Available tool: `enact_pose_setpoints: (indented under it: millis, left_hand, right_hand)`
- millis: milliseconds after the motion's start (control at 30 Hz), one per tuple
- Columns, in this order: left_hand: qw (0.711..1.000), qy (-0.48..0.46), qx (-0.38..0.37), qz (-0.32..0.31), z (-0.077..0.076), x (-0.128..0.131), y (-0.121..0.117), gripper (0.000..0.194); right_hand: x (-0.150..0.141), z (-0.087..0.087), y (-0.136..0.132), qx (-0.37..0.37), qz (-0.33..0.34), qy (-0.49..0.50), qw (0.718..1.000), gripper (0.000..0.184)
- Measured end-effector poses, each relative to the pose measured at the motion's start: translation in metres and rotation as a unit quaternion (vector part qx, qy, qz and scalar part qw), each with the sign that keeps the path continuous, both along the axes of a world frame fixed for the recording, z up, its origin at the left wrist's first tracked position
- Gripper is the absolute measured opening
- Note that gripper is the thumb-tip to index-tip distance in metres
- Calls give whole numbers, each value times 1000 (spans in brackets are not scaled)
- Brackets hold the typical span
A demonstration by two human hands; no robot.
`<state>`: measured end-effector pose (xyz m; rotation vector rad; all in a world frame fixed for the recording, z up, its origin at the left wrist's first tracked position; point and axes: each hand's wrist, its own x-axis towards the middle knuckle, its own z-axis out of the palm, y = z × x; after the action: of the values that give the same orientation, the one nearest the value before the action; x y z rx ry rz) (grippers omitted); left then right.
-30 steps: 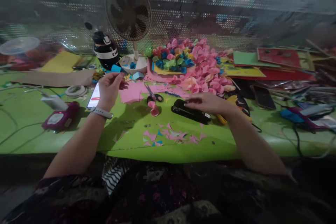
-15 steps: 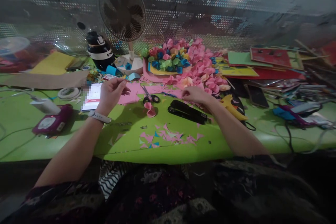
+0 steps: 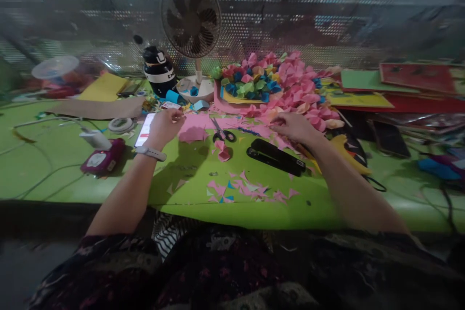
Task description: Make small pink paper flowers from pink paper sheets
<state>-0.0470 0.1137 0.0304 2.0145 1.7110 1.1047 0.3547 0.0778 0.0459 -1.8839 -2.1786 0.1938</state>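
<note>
Over the pale edge of a lit phone (image 3: 144,131) hovers my left hand (image 3: 165,128), its fingers loosely curled and nothing visible in them. A watch strap (image 3: 150,153) circles that wrist. Pink paper sheets (image 3: 194,128) lie just right of it. My right hand (image 3: 296,128) is low beside the heap of pink paper flowers (image 3: 294,80), fingers bent but apart; its fingertips are partly hidden. Below it rests a black stapler (image 3: 276,157). Between the hands are black-handled scissors (image 3: 222,133), a single pink folded flower (image 3: 222,150) and a short dark-blue strand (image 3: 248,131).
Paper scraps (image 3: 250,189) litter the green table (image 3: 203,213) near its front edge. At the back stand a fan (image 3: 191,17) and a black bottle (image 3: 160,75). A purple box with cables (image 3: 103,157) sits left. Coloured card (image 3: 366,92) is stacked right.
My view has turned left, so everything sits further right in the picture. My left hand has curled its fingers a little more. My right hand has drawn slightly right of the scissors.
</note>
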Motion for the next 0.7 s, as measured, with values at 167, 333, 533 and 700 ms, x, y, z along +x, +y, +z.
enact_pose_setpoints:
  millis: [167,333,533,700]
  left_hand:
    - [968,214,-111,-72,-4,6,-8,49]
    - [966,227,-102,-62,0,14,-4,50]
    - [951,289,-103,-28,20,1,52,31]
    - [948,249,-180,-86,11,0,89,37]
  right_hand:
    - [-4,-1,1,-10,25,-3,1000,28]
    - [-11,2,0,-35,34,6,999,31]
    - [-15,-3,3,-32,28,10,999,29]
    - [-18,-1,-3,-44,46,15,998,29]
